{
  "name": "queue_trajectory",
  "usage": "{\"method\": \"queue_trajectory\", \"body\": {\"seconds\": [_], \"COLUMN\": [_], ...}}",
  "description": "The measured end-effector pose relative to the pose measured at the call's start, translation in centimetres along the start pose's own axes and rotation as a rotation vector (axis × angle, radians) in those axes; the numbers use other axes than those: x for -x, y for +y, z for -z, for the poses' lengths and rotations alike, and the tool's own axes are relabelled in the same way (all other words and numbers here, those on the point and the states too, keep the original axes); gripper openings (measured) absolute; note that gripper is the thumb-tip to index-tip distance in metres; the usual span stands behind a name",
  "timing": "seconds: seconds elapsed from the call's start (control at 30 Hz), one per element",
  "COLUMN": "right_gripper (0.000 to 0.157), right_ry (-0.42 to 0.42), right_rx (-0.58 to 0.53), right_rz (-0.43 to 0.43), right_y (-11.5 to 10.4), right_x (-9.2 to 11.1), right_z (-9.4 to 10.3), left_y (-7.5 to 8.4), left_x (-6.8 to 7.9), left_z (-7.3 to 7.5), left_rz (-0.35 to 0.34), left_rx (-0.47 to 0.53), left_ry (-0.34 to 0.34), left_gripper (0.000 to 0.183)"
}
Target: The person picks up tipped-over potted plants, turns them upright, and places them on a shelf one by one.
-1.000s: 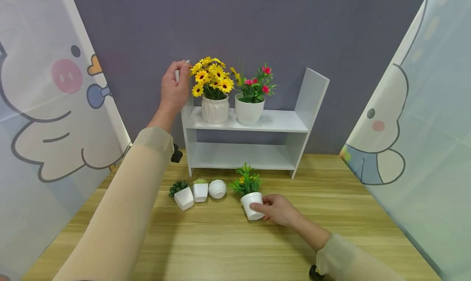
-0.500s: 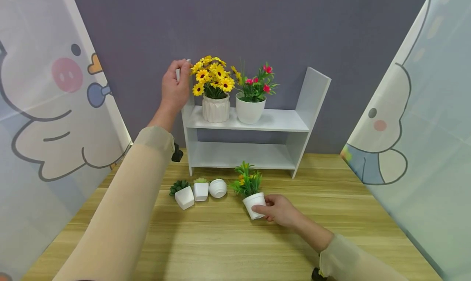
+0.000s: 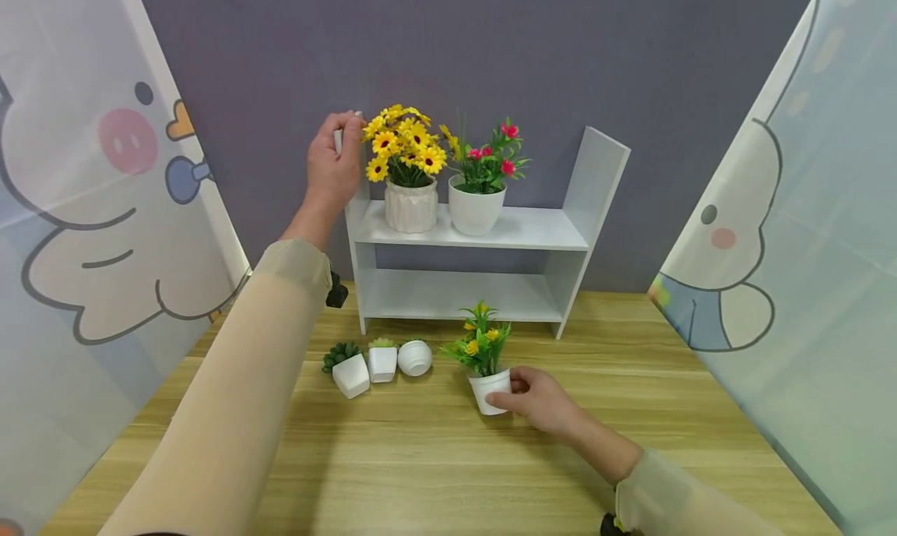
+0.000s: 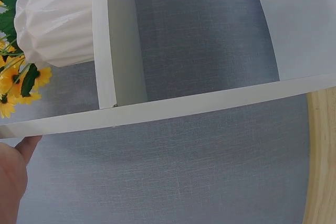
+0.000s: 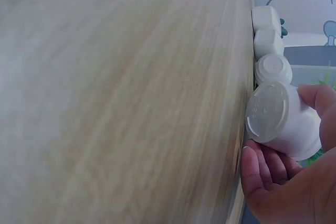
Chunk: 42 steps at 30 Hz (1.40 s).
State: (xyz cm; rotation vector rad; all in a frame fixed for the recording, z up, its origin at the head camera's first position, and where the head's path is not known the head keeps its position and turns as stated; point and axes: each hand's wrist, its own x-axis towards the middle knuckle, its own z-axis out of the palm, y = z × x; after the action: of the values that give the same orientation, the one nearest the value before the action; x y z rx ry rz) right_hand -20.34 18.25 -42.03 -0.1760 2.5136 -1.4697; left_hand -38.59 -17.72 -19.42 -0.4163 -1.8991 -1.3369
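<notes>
My right hand [image 3: 543, 402] grips a white pot [image 3: 490, 392] holding an artificial plant [image 3: 482, 345] with green leaves and small yellow flowers. In the right wrist view the pot's round base [image 5: 266, 111] shows, tipped toward the camera, with thumb and fingers on either side. My left hand [image 3: 334, 162] holds the top of the left side panel of a white two-tier shelf [image 3: 469, 240]. Beside that hand, on the upper tier, stands a ribbed pot [image 3: 411, 209] of yellow flowers. To its right is a smooth white pot [image 3: 476, 209] with pink flowers.
On the wooden table [image 3: 420, 466], left of the held pot, lie several small pots on their sides: a tilted succulent pot [image 3: 351, 376], a square pot [image 3: 382, 364] and a round pot [image 3: 415, 358]. A grey wall [image 3: 490, 45] stands behind the shelf.
The pot in my right hand has moved slightly right and turned more upright, its yellow flowers now facing me. My left hand stays on the shelf panel.
</notes>
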Motion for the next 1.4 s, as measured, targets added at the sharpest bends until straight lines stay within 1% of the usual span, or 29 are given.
{"method": "queue_trajectory", "body": {"seconds": [0.13,0.2,0.27,0.4,0.5,0.7,0.87,0.97,1.17,1.3,1.4], "right_gripper": [0.047,0.045,0.048,0.060,0.063,0.072,0.081,0.081,0.077,0.079,0.080], "right_ry": [0.003,-0.001,0.001,0.013,0.020,0.031,0.067,0.068,0.034,0.047,0.044], "right_rx": [0.001,0.006,0.009,0.012,0.006,0.034,0.068,0.062,0.025,0.063,0.075], "right_rz": [0.018,0.022,0.034,0.059,0.051,0.039,0.044,0.074,0.181,0.207,0.205], "right_y": [0.3,0.4,0.5,0.7,0.8,1.0,1.0,1.0,0.8,0.6,0.6], "right_x": [-0.2,-0.3,-0.4,-0.8,-1.0,-1.6,-2.0,-2.2,-2.5,-2.7,-2.9], "right_z": [0.3,0.4,0.4,0.4,0.3,0.4,0.1,-0.2,-0.7,-1.0,-1.1], "left_y": [-0.1,-0.2,-0.3,-0.3,-0.3,-0.1,0.0,-0.1,-0.2,-0.1,0.0], "left_x": [0.0,0.0,-0.1,-0.1,-0.1,-0.1,0.0,-0.1,0.0,0.0,0.0], "left_z": [0.0,0.0,0.0,-0.1,-0.1,-0.1,0.0,0.0,0.0,0.0,0.0], "left_rz": [-0.003,-0.002,-0.006,-0.004,0.001,0.000,0.004,0.000,-0.003,0.003,0.007], "left_rx": [-0.002,-0.009,-0.013,-0.025,-0.024,-0.005,0.000,-0.002,-0.007,-0.003,0.002], "left_ry": [0.002,0.002,0.004,0.005,0.001,-0.002,-0.001,-0.002,-0.006,-0.007,-0.007], "left_gripper": [0.041,0.042,0.043,0.043,0.043,0.042,0.041,0.041,0.043,0.041,0.040]}}
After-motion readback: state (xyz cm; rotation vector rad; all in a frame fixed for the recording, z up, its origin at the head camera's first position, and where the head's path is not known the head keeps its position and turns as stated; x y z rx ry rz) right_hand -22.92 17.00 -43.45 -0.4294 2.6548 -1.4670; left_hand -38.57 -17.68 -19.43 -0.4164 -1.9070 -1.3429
